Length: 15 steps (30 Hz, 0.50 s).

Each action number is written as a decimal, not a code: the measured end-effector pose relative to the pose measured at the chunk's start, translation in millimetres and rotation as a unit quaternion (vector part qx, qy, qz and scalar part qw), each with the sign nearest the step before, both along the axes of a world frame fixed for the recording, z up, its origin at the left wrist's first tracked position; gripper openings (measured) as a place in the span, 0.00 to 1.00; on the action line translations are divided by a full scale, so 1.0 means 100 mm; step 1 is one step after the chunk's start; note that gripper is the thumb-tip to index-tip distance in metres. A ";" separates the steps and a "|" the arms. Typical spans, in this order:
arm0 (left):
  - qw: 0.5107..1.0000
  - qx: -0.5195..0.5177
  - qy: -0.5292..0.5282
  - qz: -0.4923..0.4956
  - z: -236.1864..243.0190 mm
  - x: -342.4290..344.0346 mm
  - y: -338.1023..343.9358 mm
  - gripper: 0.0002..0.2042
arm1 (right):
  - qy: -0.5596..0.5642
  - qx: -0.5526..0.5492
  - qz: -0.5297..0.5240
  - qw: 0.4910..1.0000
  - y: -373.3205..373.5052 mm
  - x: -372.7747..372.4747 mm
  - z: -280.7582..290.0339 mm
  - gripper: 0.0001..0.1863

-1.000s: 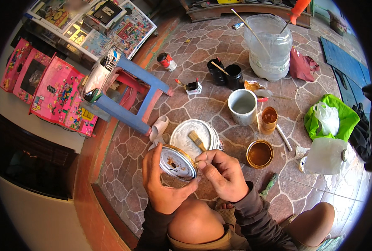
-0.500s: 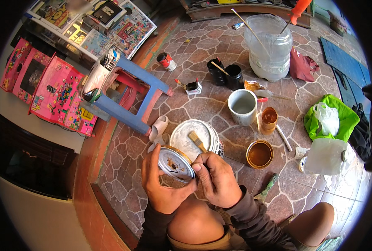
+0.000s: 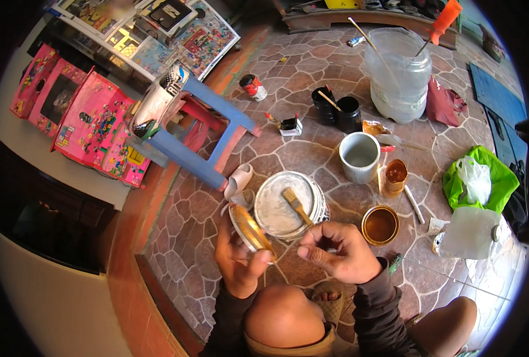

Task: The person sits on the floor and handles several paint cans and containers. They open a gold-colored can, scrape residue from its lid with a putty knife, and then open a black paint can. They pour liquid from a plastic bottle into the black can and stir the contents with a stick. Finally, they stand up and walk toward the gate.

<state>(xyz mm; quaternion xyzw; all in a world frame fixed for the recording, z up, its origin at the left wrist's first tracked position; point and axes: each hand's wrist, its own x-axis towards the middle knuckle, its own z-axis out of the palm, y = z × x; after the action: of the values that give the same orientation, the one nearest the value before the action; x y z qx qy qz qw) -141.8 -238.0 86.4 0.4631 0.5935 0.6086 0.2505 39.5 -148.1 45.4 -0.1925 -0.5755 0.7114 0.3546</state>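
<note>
My left hand holds a round tin lid by its edge, tilted up almost edge-on, its golden side showing. My right hand is apart from the lid, fingers curled in toward the thumb; anything between them is hidden. Beyond both hands stands a white bucket with a pale, smeared lid. A paintbrush lies on it, the end of its handle hidden behind my right hand. To the right is an open round tin with brown liquid inside.
A grey pot, a brown-stained cup, black cups and a large clear plastic container stand on the patterned floor. A blue stool is at left. Right are a green bag and a translucent jug.
My right hand has come away from the lid toward the right. The lid has turned from its silver, brown-stained face to almost edge-on. The whole view has shifted slightly.
</note>
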 end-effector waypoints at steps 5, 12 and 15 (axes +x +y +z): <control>0.923 0.045 -0.333 -0.185 -0.07 -0.07 0.05 0.49 | -0.096 0.139 0.068 0.983 0.07 -0.01 -0.20 0.07; 0.890 0.072 -0.404 -0.199 -0.13 -0.11 0.14 0.50 | -0.168 0.152 0.116 0.967 0.13 0.07 -0.20 0.07; 0.869 0.063 -0.423 -0.249 -0.16 -0.13 0.13 0.50 | -0.084 0.180 0.052 0.979 0.15 0.08 -0.12 0.07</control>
<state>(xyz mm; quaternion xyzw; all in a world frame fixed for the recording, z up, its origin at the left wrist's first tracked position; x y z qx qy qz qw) -154.7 -224.6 70.8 0.3091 0.2557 0.6998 0.5911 47.2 -133.1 33.6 -0.1544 -0.7307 0.5953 0.2963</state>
